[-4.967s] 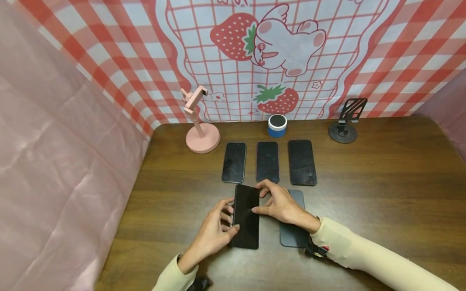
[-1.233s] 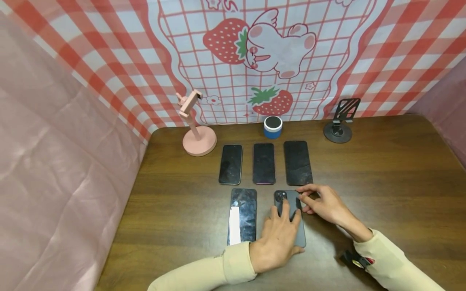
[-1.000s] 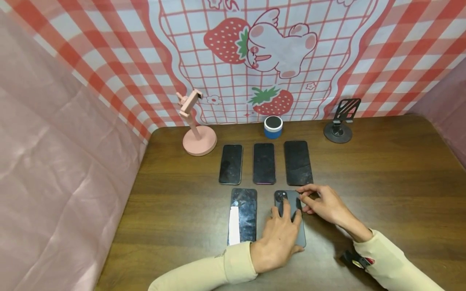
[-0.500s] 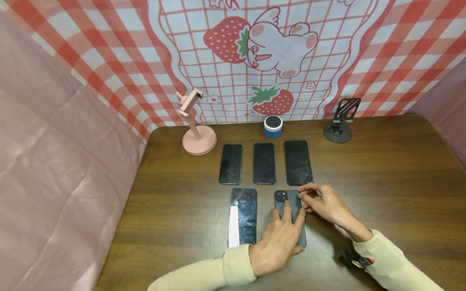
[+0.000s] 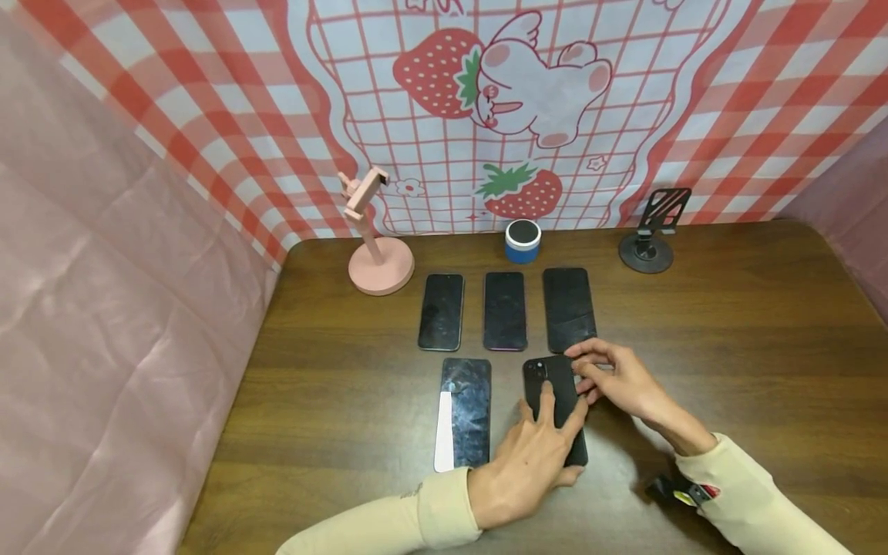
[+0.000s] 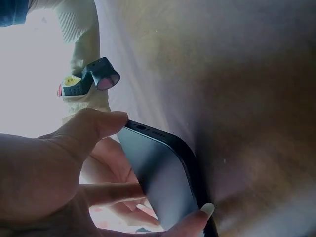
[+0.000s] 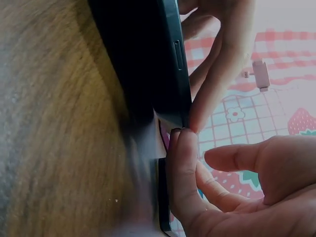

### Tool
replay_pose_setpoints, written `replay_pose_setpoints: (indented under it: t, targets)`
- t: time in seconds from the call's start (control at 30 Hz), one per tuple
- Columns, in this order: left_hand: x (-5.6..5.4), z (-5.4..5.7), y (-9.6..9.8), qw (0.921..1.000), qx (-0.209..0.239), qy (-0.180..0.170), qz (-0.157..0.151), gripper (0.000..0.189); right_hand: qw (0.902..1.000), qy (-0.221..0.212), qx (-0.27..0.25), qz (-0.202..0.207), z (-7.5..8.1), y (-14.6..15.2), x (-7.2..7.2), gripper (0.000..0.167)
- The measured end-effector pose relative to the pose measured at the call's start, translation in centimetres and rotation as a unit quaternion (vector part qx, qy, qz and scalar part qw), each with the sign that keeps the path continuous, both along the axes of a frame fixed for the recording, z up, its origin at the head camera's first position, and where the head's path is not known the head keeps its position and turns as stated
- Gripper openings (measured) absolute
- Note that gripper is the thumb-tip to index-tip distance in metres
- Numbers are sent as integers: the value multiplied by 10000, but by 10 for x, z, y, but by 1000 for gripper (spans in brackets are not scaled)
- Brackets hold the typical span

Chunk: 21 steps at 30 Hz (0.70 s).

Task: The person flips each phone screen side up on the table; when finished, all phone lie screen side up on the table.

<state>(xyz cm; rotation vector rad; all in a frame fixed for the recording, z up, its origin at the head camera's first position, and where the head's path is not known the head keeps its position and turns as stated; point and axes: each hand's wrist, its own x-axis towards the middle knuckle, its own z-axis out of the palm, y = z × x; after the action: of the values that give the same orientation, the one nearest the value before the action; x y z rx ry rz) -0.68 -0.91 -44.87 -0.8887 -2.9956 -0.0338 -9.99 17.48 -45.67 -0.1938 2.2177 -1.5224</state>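
In the head view my left hand (image 5: 523,470) lies across a dark smartphone (image 5: 555,370) with its camera block facing up, at the near side of the table. The left wrist view shows my thumb at the phone's bottom edge (image 6: 153,132), by the charging port, and a fingertip over the long edge; this hand grips it. My right hand (image 5: 627,385) is at the top right corner. In the right wrist view, fingertips of my right hand (image 7: 237,192) touch the corner of the phone (image 7: 143,54), with the thumb held apart. The phone is tilted, and its screen side is hidden.
Another phone (image 5: 466,416) lies screen up to the left, with a white reflection. Behind stand a row of phones (image 5: 441,312), (image 5: 505,312), (image 5: 569,308), a pink phone stand (image 5: 381,266), a blue-white round speaker (image 5: 523,242) and a black stand (image 5: 647,253) on the wooden table (image 5: 749,331).
Five seconds ago both hands were at the left phone; they have since moved right to the camera-side-up phone. In the last half second its top end has risen slightly and its back looks darker.
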Motion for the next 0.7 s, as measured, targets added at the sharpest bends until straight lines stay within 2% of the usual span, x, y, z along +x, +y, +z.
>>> replay_pose_setpoints:
  t: [0.1,0.23,0.33,0.47,0.57,0.7]
  targets:
    - [0,1,-3,9994,235,-265,-18,84,9996,-137,-239,77,0,2,-1,34]
    - [-1,2,-10,9945,732,-746,-61,84,9978,-371,-522,156,-1,4,-3,37]
    - [-3,3,-15,9881,1115,-1056,-99,86,9966,-472,-642,228,-1,6,-4,39]
    - [-4,3,-19,9817,1430,-1257,-103,88,9944,-548,-823,366,-2,9,-3,45]
    - [-5,3,-20,9755,1661,-1441,-4,85,9912,-672,-1012,525,-2,10,-2,47]
    - [-6,3,-22,9625,2021,-1795,212,78,9853,-838,-1264,781,-5,10,-1,51]
